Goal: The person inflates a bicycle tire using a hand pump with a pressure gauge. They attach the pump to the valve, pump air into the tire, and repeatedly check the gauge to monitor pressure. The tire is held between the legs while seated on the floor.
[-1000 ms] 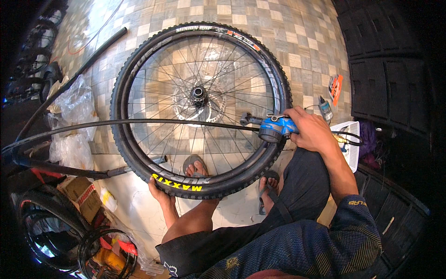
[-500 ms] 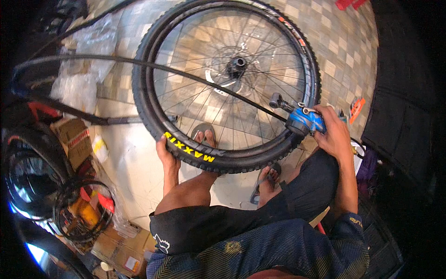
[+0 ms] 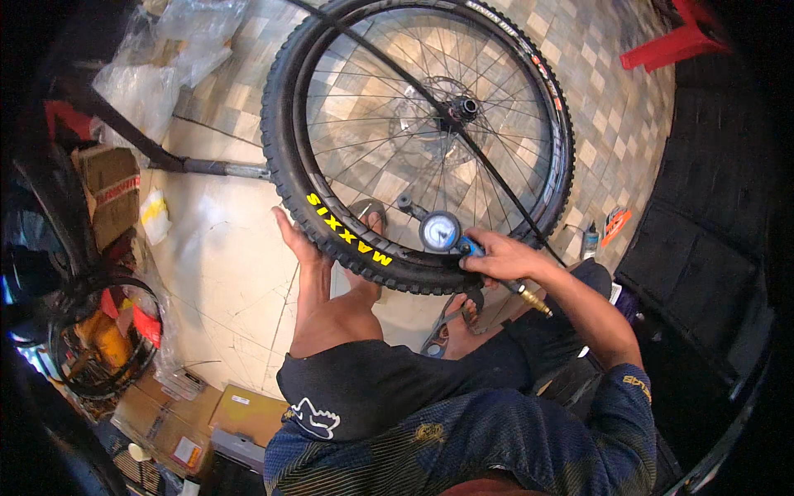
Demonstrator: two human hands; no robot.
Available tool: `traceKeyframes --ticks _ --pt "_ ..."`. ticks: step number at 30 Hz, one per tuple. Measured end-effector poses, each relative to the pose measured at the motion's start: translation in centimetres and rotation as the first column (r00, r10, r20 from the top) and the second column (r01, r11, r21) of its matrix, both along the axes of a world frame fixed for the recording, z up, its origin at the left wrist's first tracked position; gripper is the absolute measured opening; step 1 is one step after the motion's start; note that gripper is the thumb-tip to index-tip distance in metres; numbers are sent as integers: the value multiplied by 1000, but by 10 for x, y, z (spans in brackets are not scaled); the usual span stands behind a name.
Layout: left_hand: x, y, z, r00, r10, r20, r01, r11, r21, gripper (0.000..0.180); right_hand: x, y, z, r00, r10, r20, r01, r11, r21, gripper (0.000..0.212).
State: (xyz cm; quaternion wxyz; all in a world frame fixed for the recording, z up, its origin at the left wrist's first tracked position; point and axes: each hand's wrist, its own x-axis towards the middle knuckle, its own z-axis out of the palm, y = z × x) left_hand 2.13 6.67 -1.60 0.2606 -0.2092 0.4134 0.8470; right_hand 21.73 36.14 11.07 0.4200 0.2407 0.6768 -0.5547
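Observation:
A bicycle wheel with a black knobby tyre (image 3: 291,169) and yellow lettering leans before my knees. My left hand (image 3: 302,244) rests against the tyre's lower left tread, one digit stretched away from the rubber; its other fingers are partly hidden. In my right hand (image 3: 504,258) is a tyre inflator (image 3: 440,231) with a round white-faced gauge, blue body and brass fitting. Its short black end piece reaches inside the rim, over the spokes. A long black hose (image 3: 389,62) slants across the wheel past the hub (image 3: 463,109) and runs behind my right forearm.
A metal-ended black bar (image 3: 223,168) lies left of the wheel. Cardboard boxes (image 3: 107,194), clear plastic wrap (image 3: 178,50) and a crate of coiled cables (image 3: 103,343) crowd the left. A small bottle (image 3: 590,240) and red stand (image 3: 674,41) are on the right.
My right hand has moved left and down with the inflator, turning its gauge into view. My left hand has loosened from the tyre. The hose now crosses the wheel more steeply.

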Motion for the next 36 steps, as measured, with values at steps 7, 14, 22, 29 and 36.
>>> traceKeyframes --ticks 7,14,22,29,36 --pt "6 6 -71 976 -188 106 170 972 163 32 7 -14 -4 971 -233 46 237 951 -197 46" --pt "-1 25 -53 826 -554 110 367 675 639 50 -25 -33 7 958 209 -196 -36 766 642 63" --pt "6 29 -39 780 -625 -15 564 694 448 65 -66 -43 46 904 426 -32 -267 621 737 64" --pt "1 23 -33 784 -601 153 285 567 773 102 -70 -53 53 846 533 -2 -325 519 791 53" --pt "-5 25 -24 731 -648 213 278 568 775 111 -68 -66 50 830 557 2 -307 454 837 52"
